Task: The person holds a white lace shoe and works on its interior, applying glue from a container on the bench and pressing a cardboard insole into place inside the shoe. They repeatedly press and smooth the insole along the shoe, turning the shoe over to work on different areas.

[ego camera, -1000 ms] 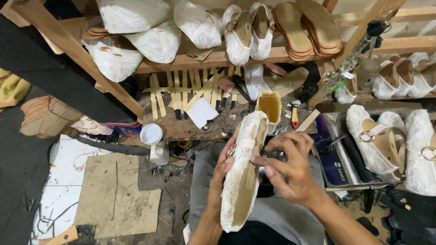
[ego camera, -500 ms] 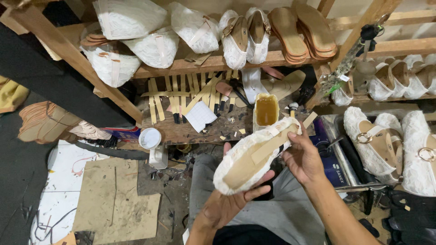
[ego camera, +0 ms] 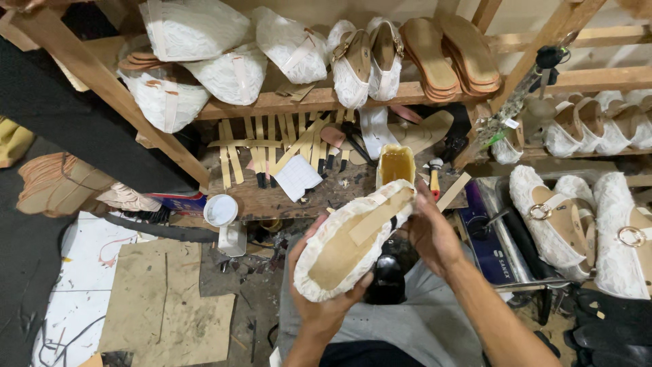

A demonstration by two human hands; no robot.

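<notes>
Left hand (ego camera: pixel 326 299) cups the heel end of a white lace-wrapped shoe sole (ego camera: pixel 353 238), fingers curled up round its edge, closed on it. Right hand (ego camera: pixel 428 234) grips the toe end from the far side, thumb over the rim, also closed on the sole. Sole is held bottom-up, tilted, over the person's lap, above a dark shoe stand (ego camera: pixel 387 272) that sits between the knees. A tan strip (ego camera: pixel 380 214) lies diagonally across the sole's bare middle, ends tucked toward the lace edge.

Just beyond the sole: an open yellow glue can (ego camera: pixel 396 165) on the wooden table (ego camera: pixel 272 200), with a white paper slip (ego camera: pixel 297 177) and a row of tan straps (ego camera: pixel 251 146) left of the sole's toe. White cup (ego camera: pixel 220 210) at the table's front edge, left of the sole. Shelf (ego camera: pixel 305 102) above the table carries white lace shoes and a stack of tan insoles (ego camera: pixel 451 54). Right of the sole, finished white sandals (ego camera: pixel 564 217) lie on a metal tray.

Risk, judged: the glue can is very close to the toe end, so a swing of the sole could tip it or smear the lace. Pressing off-centre could shift the strip crooked. Loose grip at the heel could drop the sole onto the stand.
</notes>
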